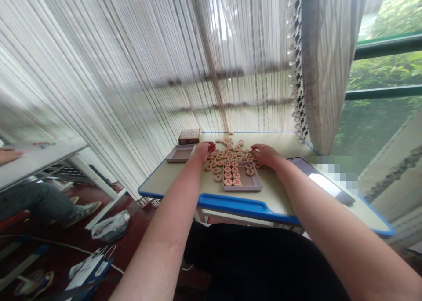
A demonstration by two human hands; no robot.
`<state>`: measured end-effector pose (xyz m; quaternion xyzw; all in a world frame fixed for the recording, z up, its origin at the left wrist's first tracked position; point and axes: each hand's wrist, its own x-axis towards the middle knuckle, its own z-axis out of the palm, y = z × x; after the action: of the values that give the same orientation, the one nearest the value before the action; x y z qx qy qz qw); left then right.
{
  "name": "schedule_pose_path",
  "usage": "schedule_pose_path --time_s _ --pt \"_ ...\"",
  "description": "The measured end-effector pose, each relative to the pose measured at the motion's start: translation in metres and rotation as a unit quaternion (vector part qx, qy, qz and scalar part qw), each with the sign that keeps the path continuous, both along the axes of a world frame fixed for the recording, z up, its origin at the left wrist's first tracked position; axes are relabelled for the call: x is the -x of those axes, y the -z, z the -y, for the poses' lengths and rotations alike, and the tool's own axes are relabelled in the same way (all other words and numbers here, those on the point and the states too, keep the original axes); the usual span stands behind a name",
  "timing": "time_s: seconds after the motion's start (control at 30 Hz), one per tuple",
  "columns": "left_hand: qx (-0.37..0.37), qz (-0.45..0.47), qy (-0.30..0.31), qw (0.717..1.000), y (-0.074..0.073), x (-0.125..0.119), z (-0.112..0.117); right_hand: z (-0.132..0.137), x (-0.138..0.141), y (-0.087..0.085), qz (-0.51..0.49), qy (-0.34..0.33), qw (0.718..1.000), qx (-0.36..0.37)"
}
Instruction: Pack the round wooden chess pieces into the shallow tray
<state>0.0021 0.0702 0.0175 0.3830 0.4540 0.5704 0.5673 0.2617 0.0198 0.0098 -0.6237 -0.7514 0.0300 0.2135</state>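
Observation:
Round wooden xiangqi pieces (pixel 229 153) with red and dark characters lie in a loose spread across the table. My left hand (pixel 203 150) is at the left side of the spread, its fingers curled together; whether a piece is inside is hidden. At the right side, my right hand (pixel 265 154) reaches over the edge of the pieces with fingers apart, close to or touching some. Between my forearms sits a shallow pale box tray (pixel 248 188). Two columns of red-marked pieces (pixel 232 173) fill its left part, and dark-marked pieces (pixel 249 171) lie at its right.
Another shallow tray (pixel 181 153) stands at the back left, beside a brown box (pixel 189 136). A tablet-like device (pixel 325 182) lies at the right. The table's blue edge (pixel 234 203) is in front of me. Left, a person's leg (pixel 42 202) shows under another table (pixel 62 149).

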Motion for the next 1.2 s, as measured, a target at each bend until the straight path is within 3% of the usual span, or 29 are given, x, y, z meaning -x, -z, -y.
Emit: schedule_pose_path --time_s 0.17,0.4,0.63,0.9,1.2 --pt "0.023 0.043 0.044 0.998 0.0 0.0 0.005 0.0 0.0 0.002 -0.003 -0.003 1.0 0.001" --pt "0.031 0.048 0.053 0.997 0.001 0.0 0.006 -0.002 0.001 0.005 -0.01 -0.009 1.0 -0.006" --pt "-0.006 0.048 0.041 0.998 0.006 -0.003 0.004 -0.01 -0.008 0.009 -0.013 0.025 1.0 -0.003" --pt "-0.034 0.048 0.113 0.992 0.0 -0.007 0.013 -0.004 -0.004 0.005 -0.026 0.036 0.999 0.007" --pt "-0.07 0.001 0.114 0.991 -0.001 -0.009 0.013 0.0 -0.001 0.003 -0.017 0.023 1.0 0.001"
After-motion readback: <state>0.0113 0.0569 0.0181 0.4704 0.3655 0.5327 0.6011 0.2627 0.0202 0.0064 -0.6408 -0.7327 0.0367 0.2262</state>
